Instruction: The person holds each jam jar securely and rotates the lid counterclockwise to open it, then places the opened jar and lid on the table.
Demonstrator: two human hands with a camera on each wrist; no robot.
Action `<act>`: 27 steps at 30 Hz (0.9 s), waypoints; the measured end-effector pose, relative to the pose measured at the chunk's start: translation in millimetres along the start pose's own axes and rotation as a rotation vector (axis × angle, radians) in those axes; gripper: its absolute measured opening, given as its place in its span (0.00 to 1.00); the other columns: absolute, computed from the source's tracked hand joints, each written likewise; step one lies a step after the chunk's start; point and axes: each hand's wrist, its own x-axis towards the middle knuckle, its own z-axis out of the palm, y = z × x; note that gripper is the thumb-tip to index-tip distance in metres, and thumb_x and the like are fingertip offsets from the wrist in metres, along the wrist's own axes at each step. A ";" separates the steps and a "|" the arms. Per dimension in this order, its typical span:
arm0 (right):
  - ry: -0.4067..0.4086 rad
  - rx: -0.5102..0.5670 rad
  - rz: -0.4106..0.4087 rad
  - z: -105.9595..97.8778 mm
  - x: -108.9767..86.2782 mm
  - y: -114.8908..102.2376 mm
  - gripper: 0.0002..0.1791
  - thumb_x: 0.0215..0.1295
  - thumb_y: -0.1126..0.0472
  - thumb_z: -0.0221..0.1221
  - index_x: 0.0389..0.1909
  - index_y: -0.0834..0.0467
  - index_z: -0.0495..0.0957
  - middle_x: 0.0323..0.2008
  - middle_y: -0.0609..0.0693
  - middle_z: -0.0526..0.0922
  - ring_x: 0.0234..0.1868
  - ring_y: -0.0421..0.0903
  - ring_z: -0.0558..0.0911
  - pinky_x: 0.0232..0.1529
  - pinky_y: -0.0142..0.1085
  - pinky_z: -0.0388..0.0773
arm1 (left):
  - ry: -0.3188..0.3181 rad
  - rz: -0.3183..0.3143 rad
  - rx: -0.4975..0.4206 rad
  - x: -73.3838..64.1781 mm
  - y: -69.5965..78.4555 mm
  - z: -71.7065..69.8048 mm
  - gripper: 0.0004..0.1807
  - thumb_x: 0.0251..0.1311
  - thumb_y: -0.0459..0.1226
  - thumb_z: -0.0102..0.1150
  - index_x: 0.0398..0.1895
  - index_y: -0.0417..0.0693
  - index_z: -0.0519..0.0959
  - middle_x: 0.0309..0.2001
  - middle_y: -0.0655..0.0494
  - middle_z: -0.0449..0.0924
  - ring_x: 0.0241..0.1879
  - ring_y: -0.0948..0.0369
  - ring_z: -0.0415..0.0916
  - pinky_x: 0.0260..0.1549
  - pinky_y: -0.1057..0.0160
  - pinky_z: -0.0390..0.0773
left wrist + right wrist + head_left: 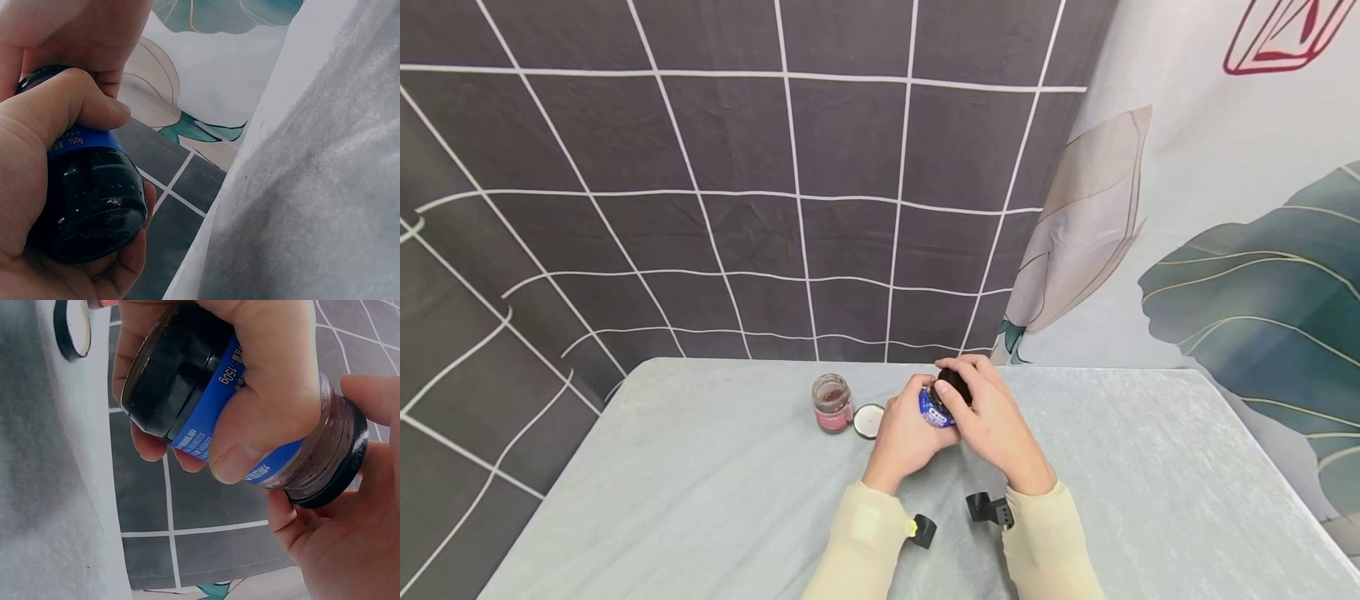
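Observation:
A glass jar (187, 419) with dark contents and a blue label marked 150g is held up off the table, tilted. My left hand (907, 429) grips it round the body, thumb across the label in the left wrist view. The fingers of my right hand (997, 417) are curled round the jar's black lid (337, 469), which sits on the jar's mouth. Left of my hands stands an uncapped glass jar (832, 404) with a reddish-pink lower part. Next to it a loose lid (868, 421) lies with its white inside facing up, partly behind my left hand.
The table (700, 483) wears a pale grey cloth. Behind it hangs a dark grey cloth (850, 150) with white grid lines; a white leaf-print cloth (1187, 167) hangs at the right. A black wrist device (922, 531) is on the left sleeve, another (990, 509) by the right.

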 end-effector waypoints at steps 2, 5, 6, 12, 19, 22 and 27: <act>0.001 -0.001 0.008 0.3 -0.1 0.7 0.18 0.74 0.55 0.56 0.58 0.59 0.79 0.53 0.57 0.76 0.55 0.54 0.76 0.57 0.52 0.71 | 0.000 -0.002 0.000 0.0 -0.2 0.0 0.35 0.42 0.46 0.78 0.56 0.52 0.75 0.44 0.56 0.84 0.39 0.61 0.80 0.40 0.61 0.78; 0.003 0.003 0.011 0.2 -0.1 0.5 0.18 0.74 0.55 0.56 0.58 0.58 0.79 0.53 0.57 0.75 0.55 0.54 0.76 0.57 0.52 0.71 | -0.001 -0.005 -0.001 0.1 -0.4 -0.1 0.35 0.42 0.46 0.78 0.56 0.52 0.75 0.44 0.56 0.84 0.39 0.61 0.80 0.40 0.61 0.78; 0.003 0.003 0.011 0.1 -0.2 0.5 0.18 0.74 0.55 0.56 0.58 0.59 0.79 0.53 0.57 0.75 0.55 0.54 0.76 0.57 0.52 0.71 | -0.001 -0.006 0.000 0.1 -0.4 -0.1 0.35 0.42 0.46 0.78 0.56 0.52 0.75 0.44 0.56 0.84 0.39 0.61 0.80 0.40 0.61 0.78; 0.003 0.002 0.014 -0.1 -0.2 0.2 0.18 0.74 0.55 0.56 0.59 0.59 0.79 0.53 0.57 0.75 0.55 0.54 0.76 0.57 0.52 0.71 | -0.003 -0.008 -0.010 0.0 -0.5 -0.2 0.35 0.42 0.46 0.78 0.56 0.53 0.75 0.44 0.57 0.84 0.39 0.62 0.80 0.40 0.61 0.78; 0.010 0.021 0.006 0.6 -0.6 1.0 0.18 0.74 0.55 0.56 0.59 0.59 0.78 0.52 0.56 0.75 0.56 0.53 0.75 0.58 0.51 0.69 | -0.003 -0.002 -0.036 0.1 -0.9 -0.4 0.34 0.42 0.46 0.78 0.56 0.53 0.76 0.44 0.57 0.84 0.40 0.62 0.80 0.41 0.61 0.78; 0.014 0.026 0.003 0.1 -0.8 0.8 0.18 0.75 0.56 0.55 0.59 0.59 0.78 0.53 0.56 0.75 0.56 0.53 0.75 0.58 0.52 0.69 | 0.001 0.000 -0.034 0.3 -1.2 -0.4 0.34 0.42 0.46 0.78 0.55 0.53 0.76 0.44 0.58 0.84 0.40 0.62 0.80 0.41 0.61 0.78; 0.011 0.027 0.005 0.1 -0.8 1.1 0.18 0.75 0.56 0.55 0.59 0.59 0.78 0.53 0.56 0.75 0.57 0.53 0.75 0.58 0.52 0.69 | 0.005 -0.002 -0.032 0.3 -1.0 -0.6 0.34 0.41 0.46 0.78 0.55 0.54 0.76 0.44 0.58 0.84 0.40 0.62 0.80 0.41 0.61 0.78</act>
